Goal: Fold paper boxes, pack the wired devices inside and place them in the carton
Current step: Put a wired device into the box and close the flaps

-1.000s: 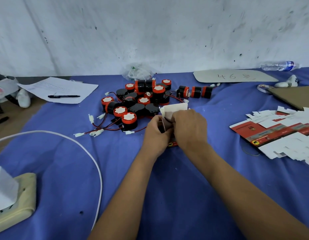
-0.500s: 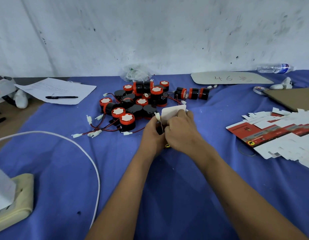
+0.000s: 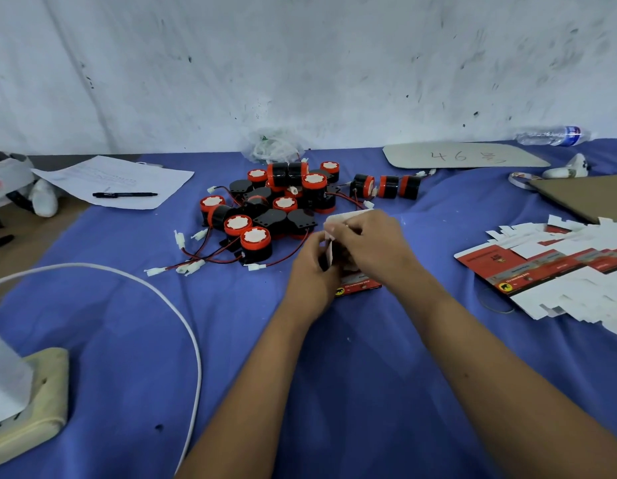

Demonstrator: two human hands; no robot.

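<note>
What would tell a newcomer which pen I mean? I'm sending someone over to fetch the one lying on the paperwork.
Start at the blue cloth covering the table and go to its far left corner, where a white sheet of paper lies by the wall. The black pen lies flat across that sheet's near edge. It is the only dark, slim thing on the paper, well left of the pile of red-and-black wired devices.
</note>
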